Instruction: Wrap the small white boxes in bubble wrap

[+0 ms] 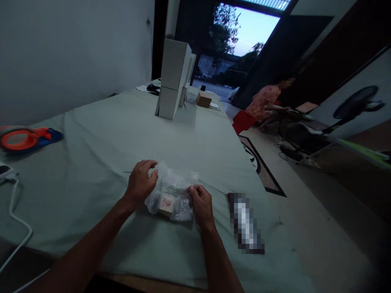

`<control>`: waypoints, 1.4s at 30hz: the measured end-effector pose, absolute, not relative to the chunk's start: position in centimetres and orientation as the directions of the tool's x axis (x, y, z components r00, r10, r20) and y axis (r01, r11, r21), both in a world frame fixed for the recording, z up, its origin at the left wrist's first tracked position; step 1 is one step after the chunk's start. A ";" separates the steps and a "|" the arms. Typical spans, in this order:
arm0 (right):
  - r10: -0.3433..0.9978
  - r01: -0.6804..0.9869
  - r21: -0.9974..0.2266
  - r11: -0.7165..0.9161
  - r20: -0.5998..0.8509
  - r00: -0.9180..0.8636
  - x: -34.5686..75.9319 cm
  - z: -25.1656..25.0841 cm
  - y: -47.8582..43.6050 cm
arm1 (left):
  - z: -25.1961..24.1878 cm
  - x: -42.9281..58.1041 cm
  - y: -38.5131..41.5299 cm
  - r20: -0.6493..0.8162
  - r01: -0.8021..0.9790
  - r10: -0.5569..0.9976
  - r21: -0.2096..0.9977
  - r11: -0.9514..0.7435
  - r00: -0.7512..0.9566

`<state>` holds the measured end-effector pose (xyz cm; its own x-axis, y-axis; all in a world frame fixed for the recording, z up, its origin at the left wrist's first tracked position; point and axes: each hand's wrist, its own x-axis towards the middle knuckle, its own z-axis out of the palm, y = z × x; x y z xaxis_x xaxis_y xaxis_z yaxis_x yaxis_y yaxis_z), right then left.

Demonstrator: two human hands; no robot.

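A sheet of clear bubble wrap (179,185) lies spread on the green-covered table in front of me. On its near part sits a small pale box (166,204) with a reddish mark on top. My left hand (142,179) is at the wrap's left edge, fingers curved and apart, with nothing visible in its grasp. At the right edge, my right hand (201,201) pinches the bubble wrap between thumb and fingers. The fingertips of that hand are partly hidden behind its knuckles.
A blurred dark-edged item (246,224) lies right of my hands. An orange tape roll (18,139) and a white cable (12,207) are at the left. White upright boxes (172,81) and a brown box (203,99) stand farther back. A person (265,101) sits beyond the table's right side.
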<state>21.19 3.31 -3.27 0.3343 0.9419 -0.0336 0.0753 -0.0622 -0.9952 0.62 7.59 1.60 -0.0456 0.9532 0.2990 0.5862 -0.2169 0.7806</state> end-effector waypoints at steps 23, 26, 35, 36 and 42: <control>0.940 0.121 -0.992 -0.028 0.015 0.341 21.2 -3.7 3.3 | 2.8 -1.1 2.9 0.098 0.725 0.881 0.531 -0.439 0.462; 0.937 0.148 -0.988 -0.034 0.020 0.349 21.3 -3.6 3.3 | 3.5 -1.8 0.8 0.065 0.678 0.835 0.551 -0.487 0.546; 0.913 0.383 -0.924 -0.020 0.139 0.383 21.7 -3.9 3.5 | 2.1 -1.7 -2.8 -0.237 0.617 0.597 0.529 -0.582 0.766; 0.902 0.483 -0.876 -0.005 0.205 0.380 21.6 -3.8 3.4 | 2.0 -1.6 -2.8 -0.230 0.601 0.584 0.541 -0.588 0.778; 0.830 0.942 -0.299 0.153 0.556 0.041 20.6 -1.7 2.1 | 2.2 -1.5 -2.5 -0.169 0.569 0.641 0.660 -0.491 0.749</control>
